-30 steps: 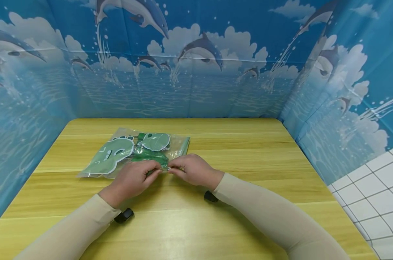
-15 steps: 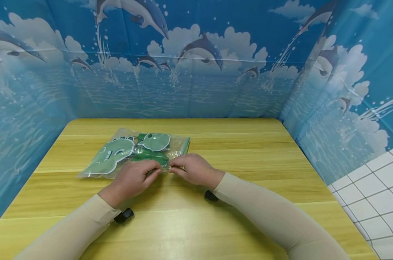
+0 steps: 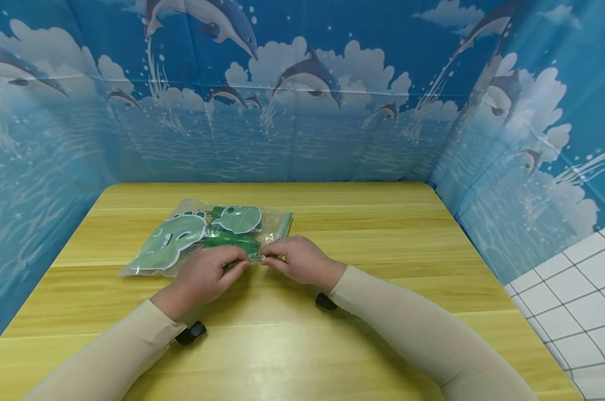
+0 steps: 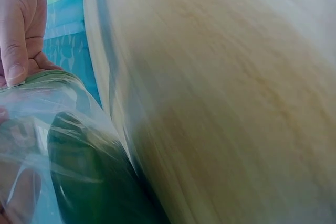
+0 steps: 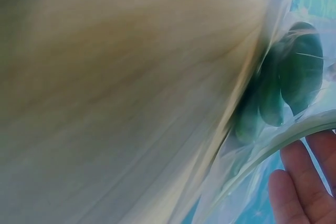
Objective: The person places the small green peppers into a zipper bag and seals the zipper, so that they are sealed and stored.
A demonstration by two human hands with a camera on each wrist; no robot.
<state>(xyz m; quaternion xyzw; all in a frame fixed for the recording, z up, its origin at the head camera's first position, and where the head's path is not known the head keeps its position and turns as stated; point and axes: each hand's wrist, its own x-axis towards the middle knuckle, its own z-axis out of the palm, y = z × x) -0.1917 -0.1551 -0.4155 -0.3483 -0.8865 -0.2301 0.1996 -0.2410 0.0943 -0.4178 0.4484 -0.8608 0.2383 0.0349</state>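
Note:
A clear plastic zip bag with green cartoon shapes printed on it lies on the left half of the table. Inside it sit dark green rounded objects, seen closer through the film in the right wrist view as smooth, elongated green pieces. My left hand pinches the bag's near edge between thumb and fingers. Right beside it, my right hand pinches the same edge close to the near right corner, with a small whitish bit at its fingertips. A green seal strip runs along the pinched edge in the left wrist view.
The yellow wood-grain table extends to the right of the bag and in front of it. A blue dolphin-print curtain encloses the back and sides. Black wrist devices sit beneath both forearms. White tiles show at far right.
My right hand has shifted very slightly to the right along the bag's edge. My left hand and the bag stay nearly still.

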